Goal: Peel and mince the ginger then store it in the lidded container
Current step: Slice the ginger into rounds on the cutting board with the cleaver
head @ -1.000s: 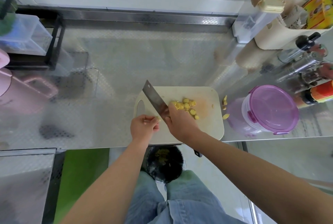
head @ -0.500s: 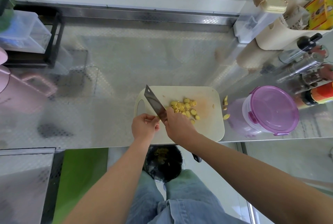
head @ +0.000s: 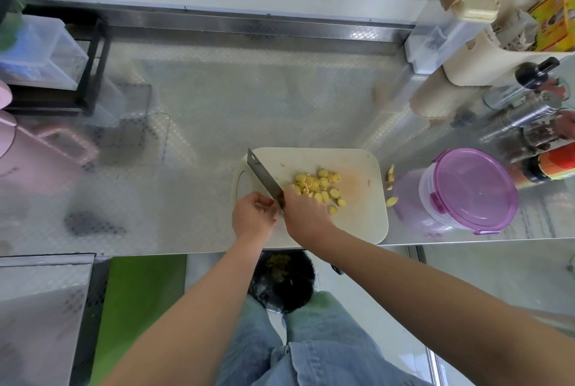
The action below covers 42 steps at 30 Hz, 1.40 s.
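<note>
My right hand [head: 306,211] has its fingers wrapped round the cleaver [head: 263,175], tip toward the board's [head: 357,217] far left corner. My left hand [head: 253,214] sits curled beside the blade; whether its fingers pin a piece I cannot tell. Slices [head: 319,188] lie heaped mid-board, near the bench's [head: 186,183] front edge. I'd tuck fingertips and rock through the heap until fine; the container [head: 466,191] stands lidded just right of the board
</note>
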### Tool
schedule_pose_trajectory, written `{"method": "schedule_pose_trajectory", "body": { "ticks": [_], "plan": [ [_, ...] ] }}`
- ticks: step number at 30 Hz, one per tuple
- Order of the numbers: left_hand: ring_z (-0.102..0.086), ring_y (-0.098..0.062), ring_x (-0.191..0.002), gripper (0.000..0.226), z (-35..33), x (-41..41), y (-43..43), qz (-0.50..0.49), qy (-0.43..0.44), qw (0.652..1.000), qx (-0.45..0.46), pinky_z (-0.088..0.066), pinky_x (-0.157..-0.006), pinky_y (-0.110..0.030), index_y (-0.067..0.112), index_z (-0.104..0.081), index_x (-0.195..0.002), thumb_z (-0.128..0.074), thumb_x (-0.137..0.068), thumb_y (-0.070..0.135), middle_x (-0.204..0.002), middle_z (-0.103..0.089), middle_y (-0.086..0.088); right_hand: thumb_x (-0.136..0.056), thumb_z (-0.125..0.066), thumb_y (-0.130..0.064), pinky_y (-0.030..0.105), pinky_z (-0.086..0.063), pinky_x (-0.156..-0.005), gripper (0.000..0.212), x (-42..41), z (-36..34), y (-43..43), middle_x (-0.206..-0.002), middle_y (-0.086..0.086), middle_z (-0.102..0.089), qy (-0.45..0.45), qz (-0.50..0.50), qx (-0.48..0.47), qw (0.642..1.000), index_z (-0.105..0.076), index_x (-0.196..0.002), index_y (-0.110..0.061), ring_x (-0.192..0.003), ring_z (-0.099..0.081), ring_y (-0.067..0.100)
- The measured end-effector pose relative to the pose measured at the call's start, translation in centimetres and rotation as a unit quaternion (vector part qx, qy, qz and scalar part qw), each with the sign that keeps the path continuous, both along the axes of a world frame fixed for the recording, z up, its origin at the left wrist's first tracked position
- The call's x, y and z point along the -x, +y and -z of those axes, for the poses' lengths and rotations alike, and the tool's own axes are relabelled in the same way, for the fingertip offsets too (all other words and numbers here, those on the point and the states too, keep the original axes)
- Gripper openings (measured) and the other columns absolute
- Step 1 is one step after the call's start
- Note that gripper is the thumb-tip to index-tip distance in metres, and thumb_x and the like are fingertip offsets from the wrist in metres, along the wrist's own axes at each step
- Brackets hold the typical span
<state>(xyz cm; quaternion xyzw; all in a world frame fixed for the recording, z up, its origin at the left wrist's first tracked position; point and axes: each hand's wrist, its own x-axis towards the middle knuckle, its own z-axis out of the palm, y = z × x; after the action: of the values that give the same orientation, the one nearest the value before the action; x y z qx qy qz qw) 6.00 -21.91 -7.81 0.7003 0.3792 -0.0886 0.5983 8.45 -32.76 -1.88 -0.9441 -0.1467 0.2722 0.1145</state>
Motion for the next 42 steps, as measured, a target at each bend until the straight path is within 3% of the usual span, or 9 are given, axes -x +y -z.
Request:
{"method": "schedule_pose_trajectory", "body": {
  "ticks": [4,10,15,20,26,31,37,42],
  "plan": [
    [-0.067,-0.032,-0.067,0.009,-0.3,0.1,0.5,0.002,-0.014,1.0,0.014,-0.061,-0.068,-0.041,-0.002,-0.064,-0.081,-0.071,-0.084,0.003,-0.075,-0.068,-0.022,-0.098,-0.04,-0.01,0.03,-0.021,-0.044,0.014,-0.2,0.9,-0.4,-0.065,-0.001,-0.038,-0.009,0.007,-0.014,1.0,-0.029,-0.093,-0.015,-0.062,-0.045,0.027],
    [-0.069,-0.027,-0.067,0.013,-0.1,0.9,0.6,0.041,-0.033,0.998,-0.033,-0.061,-0.067,-0.04,0.011,-0.062,-0.076,-0.072,-0.084,0.01,-0.073,-0.069,-0.013,-0.1,-0.042,-0.019,0.031,-0.022,-0.045,0.014,-1.1,0.6,-0.6,-0.072,0.004,-0.044,-0.001,0.018,-0.067,0.998,-0.029,-0.094,-0.015,-0.064,-0.045,0.027],
    [-0.068,-0.018,-0.063,0.012,0.0,1.1,0.3,0.05,-0.049,0.994,-0.085,-0.061,-0.065,-0.035,0.008,-0.064,-0.086,-0.069,-0.088,0.019,-0.073,-0.07,-0.008,-0.099,-0.041,-0.019,0.03,-0.02,-0.045,0.014,-0.9,-0.2,-1.2,-0.065,-0.001,-0.038,-0.019,0.021,-0.079,0.996,-0.029,-0.093,-0.015,-0.055,-0.037,0.019],
    [-0.069,-0.022,-0.063,0.012,-0.1,1.2,0.8,0.011,-0.048,0.996,-0.071,-0.061,-0.066,-0.039,0.008,-0.065,-0.086,-0.069,-0.088,0.019,-0.072,-0.07,-0.009,-0.097,-0.04,-0.017,0.034,-0.027,-0.049,0.009,-0.5,0.3,-1.5,-0.072,0.006,-0.048,-0.028,0.065,-0.105,0.992,-0.035,-0.1,-0.01,-0.063,-0.044,0.028],
    [-0.067,-0.016,-0.058,0.013,-0.4,1.4,1.2,-0.041,-0.04,0.996,-0.069,-0.055,-0.054,-0.018,0.005,-0.066,-0.091,-0.065,-0.091,0.018,-0.074,-0.071,-0.006,-0.099,-0.041,-0.018,0.033,-0.027,-0.049,0.013,1.5,1.5,-1.3,-0.071,0.003,-0.046,0.008,0.069,-0.111,0.991,-0.029,-0.094,-0.014,-0.065,-0.044,0.027],
    [-0.068,-0.018,-0.064,0.01,-0.6,1.4,0.9,-0.006,-0.05,0.996,-0.079,-0.06,-0.066,-0.036,0.01,-0.064,-0.09,-0.063,-0.091,0.02,-0.077,-0.07,-0.006,-0.098,-0.042,-0.017,0.035,-0.036,-0.059,0.018,-0.1,2.3,-4.1,-0.085,0.018,-0.06,-0.019,0.139,-0.092,0.986,-0.041,-0.109,-0.003,-0.076,-0.058,0.038],
    [-0.066,-0.018,-0.059,0.01,-1.0,0.5,-0.3,0.063,-0.065,0.992,-0.09,-0.059,-0.067,-0.043,0.023,-0.061,-0.081,-0.067,-0.088,0.027,-0.07,-0.067,0.0,-0.099,-0.044,-0.023,0.033,-0.033,-0.057,0.018,-0.1,1.5,-3.6,-0.08,0.014,-0.06,-0.017,0.075,-0.1,0.992,-0.039,-0.107,-0.008,-0.07,-0.056,0.034],
    [-0.065,-0.016,-0.055,0.011,-1.0,0.1,-0.6,0.094,-0.039,0.99,-0.098,-0.058,-0.067,-0.043,0.024,-0.063,-0.079,-0.071,-0.085,0.027,-0.068,-0.067,0.001,-0.1,-0.042,-0.022,0.035,-0.033,-0.059,0.018,-0.3,1.5,-3.3,-0.089,0.018,-0.063,-0.029,0.086,-0.068,0.994,-0.039,-0.109,-0.007,-0.081,-0.06,0.038]
  ]
}}
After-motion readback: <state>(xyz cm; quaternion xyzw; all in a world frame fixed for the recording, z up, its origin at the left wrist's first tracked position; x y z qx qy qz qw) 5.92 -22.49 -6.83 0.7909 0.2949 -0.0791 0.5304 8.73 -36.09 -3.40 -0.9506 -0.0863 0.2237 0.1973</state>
